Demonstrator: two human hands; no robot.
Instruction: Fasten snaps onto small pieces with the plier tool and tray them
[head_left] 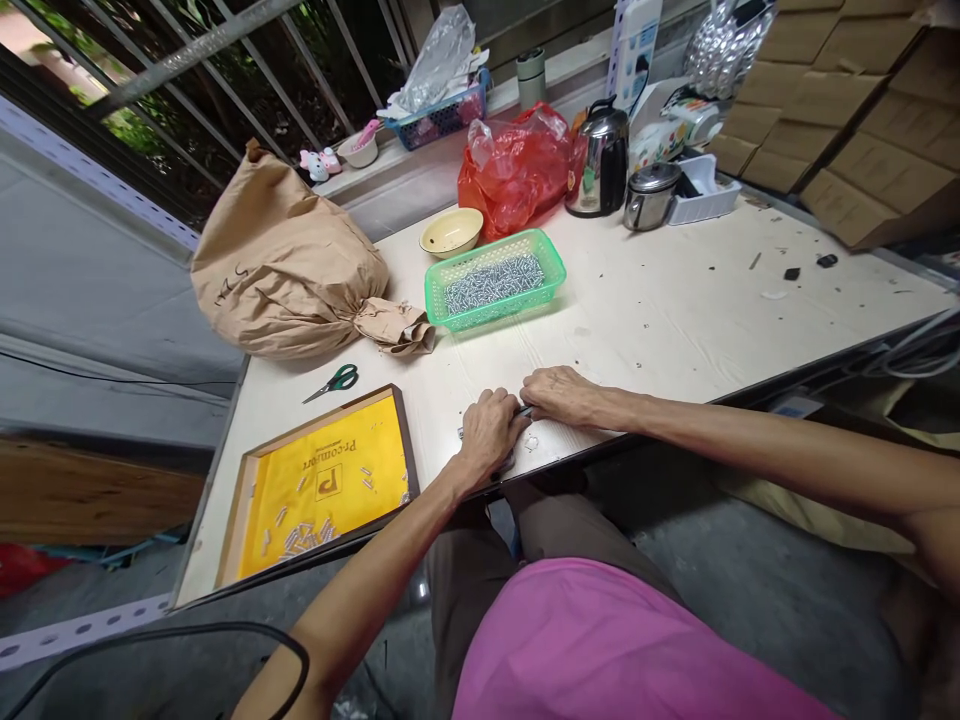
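At the front edge of the table, my left hand [489, 432] is curled down over some small metal parts that it mostly hides. Close by on its right is my right hand [559, 394], its fingers bent and pressed together. A small dark, thin piece [524, 410] shows between the two hands; its kind is too small to tell. Beyond them, a green plastic basket [495, 315] holds many small silvery metal pins [495, 282]. To the left, a shallow tray [403, 430] lined with a yellow sheet [300, 480] carries several small metal cylinders [304, 540].
Green-handled scissors [343, 377] lie behind the tray. A large brown paper sack [292, 260] slumps at the left. At the back are a cream bowl [451, 238], a red plastic bag [514, 170], a kettle [598, 160] and a metal pot [651, 197]. Cardboard boxes [810, 110] stand right.
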